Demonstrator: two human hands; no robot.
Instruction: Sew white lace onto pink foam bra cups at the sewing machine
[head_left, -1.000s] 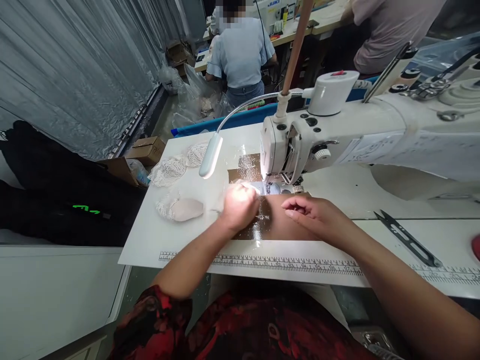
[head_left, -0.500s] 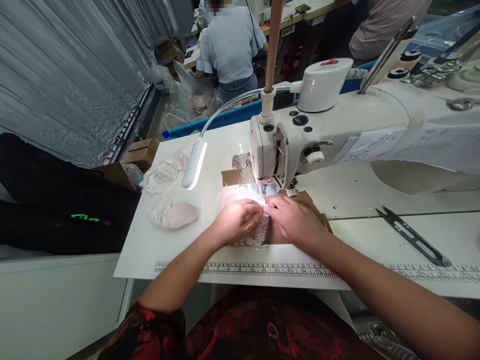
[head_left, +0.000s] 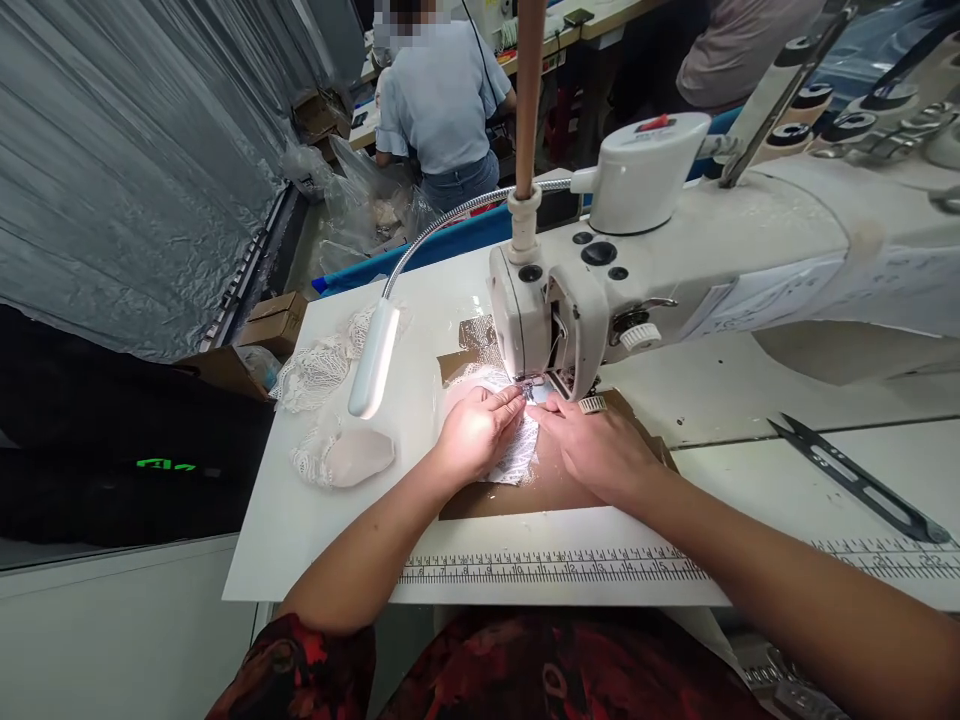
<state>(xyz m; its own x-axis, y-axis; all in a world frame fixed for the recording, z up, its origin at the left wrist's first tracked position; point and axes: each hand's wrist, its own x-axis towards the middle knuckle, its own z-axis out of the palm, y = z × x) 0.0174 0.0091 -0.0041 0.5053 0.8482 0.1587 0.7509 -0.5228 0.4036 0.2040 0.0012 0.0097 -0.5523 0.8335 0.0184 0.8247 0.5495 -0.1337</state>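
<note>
A piece of white lace fabric (head_left: 517, 462) lies under the needle area of a white sewing machine (head_left: 517, 315), lit brightly by its lamp. My left hand (head_left: 480, 432) is closed on the lace, fingers together and their tips close to the presser foot (head_left: 531, 388). From the right, my right hand (head_left: 604, 448) pinches the lace's edge with its fingertips just in front of the foot; its other fingers are curled. Beneath the fabric is a brown patch of covering (head_left: 555, 490) on the white table. The fingers hide part of the lace.
Left on the table lie a lace-trimmed beige piece (head_left: 360, 458) and more white lace (head_left: 315, 375), below a gooseneck lamp (head_left: 375, 360). Black thread snips (head_left: 859, 480) rest at right. A printed ruler (head_left: 555, 568) runs along the front edge. Another person (head_left: 442, 100) sits beyond.
My left hand's fingers have straightened from a curled pinch and lie flatter on the lace near the foot. The lace sits farther under the foot. The whole view has shifted slightly.
</note>
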